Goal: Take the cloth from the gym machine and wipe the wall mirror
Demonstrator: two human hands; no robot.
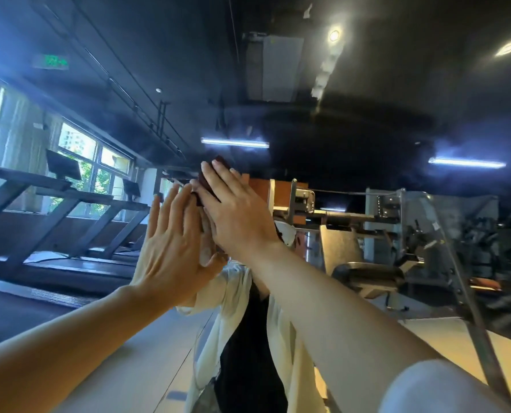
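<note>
Pale smooth gym floor (147, 353), seen in the mirror; dark treadmills (69, 204) stand on it at left, grey steel weight machine (397, 234) at right.

Dim room; window (78, 162) daylight at 9 o'clock, ceiling spotlights (334, 35) flaring at 1 o'clock, soft blur, wide-angle edge bending.

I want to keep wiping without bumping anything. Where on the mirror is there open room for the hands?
Open glass lies above the right hand and cloth, and left of the left hand. The middle is crowded: both hands press side by side.
</note>
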